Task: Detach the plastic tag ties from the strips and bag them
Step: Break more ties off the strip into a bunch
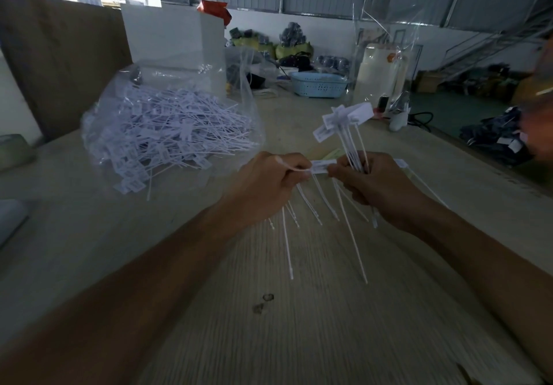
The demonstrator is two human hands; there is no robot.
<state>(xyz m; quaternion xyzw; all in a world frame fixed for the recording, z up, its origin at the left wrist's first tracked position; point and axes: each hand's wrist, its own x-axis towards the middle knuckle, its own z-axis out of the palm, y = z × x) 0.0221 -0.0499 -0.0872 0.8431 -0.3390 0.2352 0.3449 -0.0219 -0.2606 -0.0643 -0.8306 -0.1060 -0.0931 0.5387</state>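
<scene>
Many detached tag ties (176,133) already fill your clear bag (98,121) at 10 o'clock, while your left hand (269,184) pinches the strip (321,166) and your right hand (368,181) grips a loose bundle (344,121): work appears ongoing, bundle still unbagged.

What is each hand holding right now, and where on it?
Left hand pinches the strip at its left end; right hand grips its right end plus a bundle of ties by their stems.
</scene>
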